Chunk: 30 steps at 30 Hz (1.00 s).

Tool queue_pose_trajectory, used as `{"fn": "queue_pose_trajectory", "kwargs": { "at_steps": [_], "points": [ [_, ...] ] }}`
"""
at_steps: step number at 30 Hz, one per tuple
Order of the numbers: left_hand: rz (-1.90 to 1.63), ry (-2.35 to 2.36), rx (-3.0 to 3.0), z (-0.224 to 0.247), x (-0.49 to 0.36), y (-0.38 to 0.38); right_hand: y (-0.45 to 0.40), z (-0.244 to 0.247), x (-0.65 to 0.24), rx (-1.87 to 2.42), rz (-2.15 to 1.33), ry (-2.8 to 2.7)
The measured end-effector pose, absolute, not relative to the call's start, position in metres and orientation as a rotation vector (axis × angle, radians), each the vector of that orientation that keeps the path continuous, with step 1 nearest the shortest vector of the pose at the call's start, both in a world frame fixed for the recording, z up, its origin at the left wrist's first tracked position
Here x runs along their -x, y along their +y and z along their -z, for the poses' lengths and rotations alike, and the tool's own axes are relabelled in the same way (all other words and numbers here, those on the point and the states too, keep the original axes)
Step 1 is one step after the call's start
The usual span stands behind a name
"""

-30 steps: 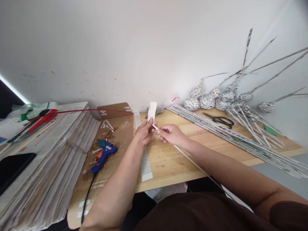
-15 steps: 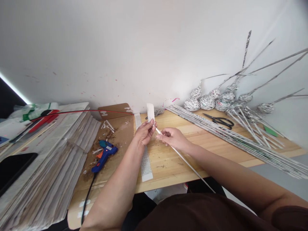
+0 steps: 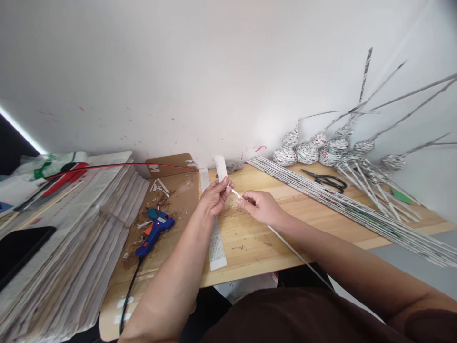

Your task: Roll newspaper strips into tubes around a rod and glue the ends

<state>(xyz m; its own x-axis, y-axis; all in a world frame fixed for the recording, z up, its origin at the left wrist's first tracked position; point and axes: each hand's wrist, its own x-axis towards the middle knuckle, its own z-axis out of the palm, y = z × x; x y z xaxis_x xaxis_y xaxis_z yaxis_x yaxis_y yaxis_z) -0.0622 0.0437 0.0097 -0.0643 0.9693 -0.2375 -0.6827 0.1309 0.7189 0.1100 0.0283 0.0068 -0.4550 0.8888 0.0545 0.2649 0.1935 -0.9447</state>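
- One step seems in hand: rolling a paper strip [image 3: 221,167] around a thin white rod [image 3: 289,246], over the middle of the table [image 3: 250,262].
- The left hand [image 3: 216,194] has its fingertips pinched together on the strip, whose free end stands up towards the back edge.
- The right hand [image 3: 260,206] has its fingers curled closed around the rod, which slants down past the front edge.
- The next turn, I'd judge, calls for an even twist with the left pinch firm.
- A printed strip [image 3: 217,255] lies flat beneath the left wrist, ending near the front edge.
- Further left, a glue gun [image 3: 155,233] rests on cardboard [image 3: 183,205]; towards the back right corner, scissors [image 3: 316,175] and woven shapes [image 3: 307,151] sit beyond bundled rods [image 3: 321,194]. None blocks the hands.
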Motion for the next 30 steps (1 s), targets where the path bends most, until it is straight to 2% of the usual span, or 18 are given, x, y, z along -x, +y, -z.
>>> {"fn": "queue_pose_trajectory", "kwargs": {
  "at_steps": [2,6,8,10,13,14,16,20,22,30],
  "points": [
    [-1.424,0.836,-0.44,-0.011,0.062,0.043,0.028,-0.007,-0.111,1.088,-1.291,-1.846],
    [-1.408,0.787,-0.443,-0.012,0.063,0.043,0.032,-0.007,-0.111,0.98,-2.018,-1.541],
    [-1.415,0.773,-0.445,-0.012,0.063,0.043,0.033,-0.007,-0.111,0.954,-2.111,-1.478],
    [-1.431,0.789,-0.436,-0.011,0.063,0.044,0.032,-0.008,-0.11,1.018,-1.872,-1.619],
    [-1.443,0.825,-0.421,-0.011,0.063,0.044,0.029,-0.01,-0.108,1.075,-1.249,-1.895],
    [-1.44,0.829,-0.419,-0.011,0.063,0.045,0.028,-0.011,-0.108,1.076,-1.138,-1.941],
    [-1.43,0.832,-0.414,-0.011,0.063,0.044,0.028,-0.012,-0.108,1.079,-1.227,-1.947],
    [-1.405,0.816,-0.404,-0.011,0.064,0.044,0.03,-0.013,-0.109,0.975,-1.983,-1.592],
    [-1.398,0.806,-0.407,-0.011,0.064,0.044,0.032,-0.012,-0.109,0.925,-2.114,-1.505],
    [-1.411,0.837,-0.448,-0.01,0.063,0.043,0.037,-0.004,-0.098,1.031,-1.316,-1.823]
  ]
}}
